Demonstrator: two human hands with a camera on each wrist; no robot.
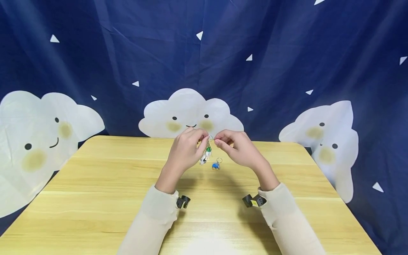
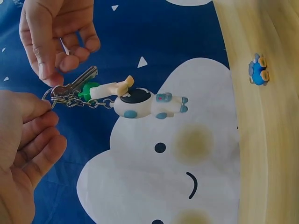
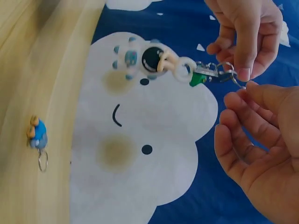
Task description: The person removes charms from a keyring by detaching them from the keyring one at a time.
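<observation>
My left hand (image 1: 186,148) pinches a metal key ring, raised above the table. At the same ring my right hand (image 1: 239,150) pinches the wire between thumb and index finger, as the right wrist view shows. From the ring hang a silver key (image 2: 86,80), a green-and-white charm (image 2: 102,90) with pale feet, and a white astronaut figure (image 2: 133,106) on a short chain. Apart from both hands, a small blue figure keychain (image 1: 215,165) with its own split ring (image 3: 43,160) lies on the table. Fingertips partly hide the key ring.
The light wooden table (image 1: 105,184) runs back to a dark blue curtain (image 1: 223,71) printed with smiling clouds. Each wrist wears a black camera; the left camera (image 1: 183,202) and right camera (image 1: 254,201) sit by the sleeve cuffs.
</observation>
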